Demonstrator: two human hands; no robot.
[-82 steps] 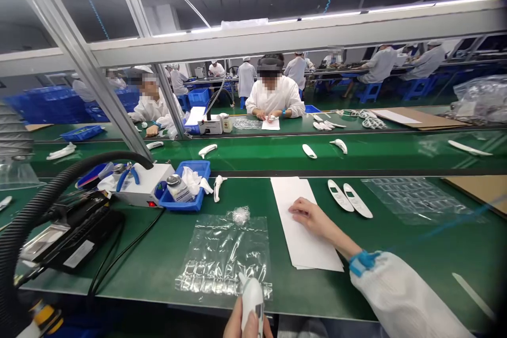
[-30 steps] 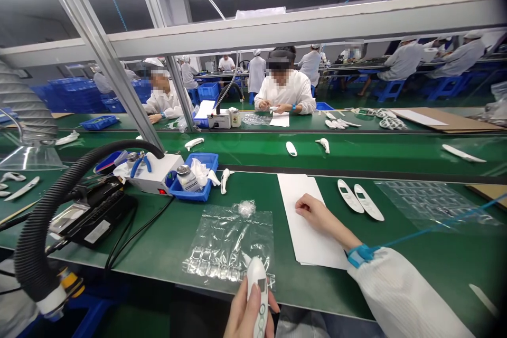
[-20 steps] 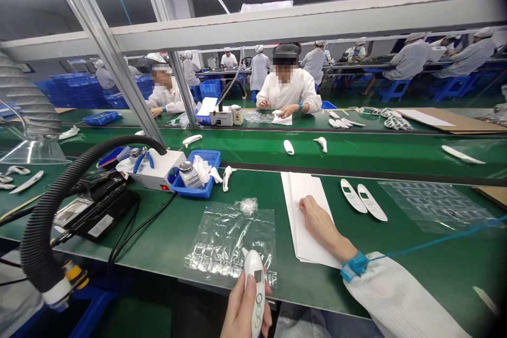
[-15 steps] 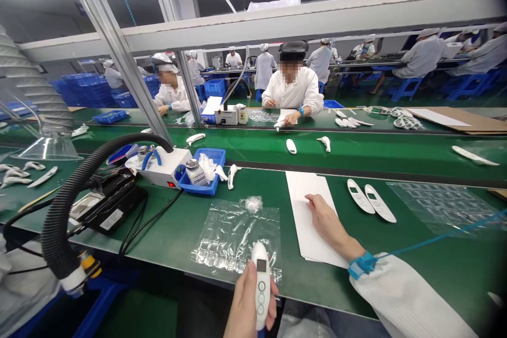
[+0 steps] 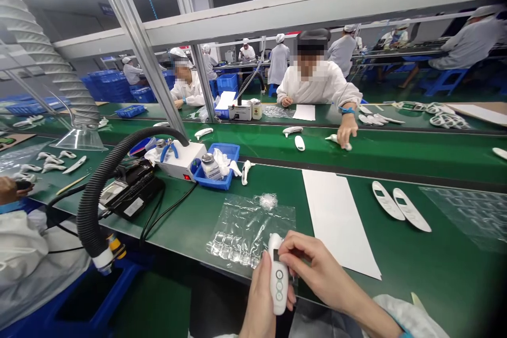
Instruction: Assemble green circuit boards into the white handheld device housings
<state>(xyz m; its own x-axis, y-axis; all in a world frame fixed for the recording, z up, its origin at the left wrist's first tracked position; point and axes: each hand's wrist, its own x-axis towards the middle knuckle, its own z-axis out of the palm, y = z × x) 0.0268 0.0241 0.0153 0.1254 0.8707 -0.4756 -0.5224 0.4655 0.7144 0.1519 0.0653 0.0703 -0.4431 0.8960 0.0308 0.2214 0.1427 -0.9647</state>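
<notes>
My left hand [image 5: 258, 296] is wrapped round a white handheld thermometer [image 5: 279, 288], held upright near the table's front edge. Its face has a small dark screen and a column of three round buttons. Thumb and forefinger of my right hand [image 5: 312, 264] are pinched together at the screen; whether anything is between them is hidden. Just behind the thermometer lies a clear plastic bag [image 5: 257, 224] with a row of small clear square pieces. To the right are white paper sheets [image 5: 336, 222] and two white shell halves [image 5: 412, 210] with window cut-outs.
A blue bin [image 5: 217, 182] holds a metal-topped bottle and tissues, beside a white box [image 5: 174, 168] with a black hose [image 5: 89, 206]. White parts sit on the green belt [image 5: 253, 143]. Across it, a co-worker's hand [image 5: 347, 129] touches one. Another person's sleeve [image 5: 24, 259] is at the left.
My right hand has left the paper sheets and come to the thermometer's screen. The co-worker opposite has reached onto the belt with a white part. The view has turned slightly left.
</notes>
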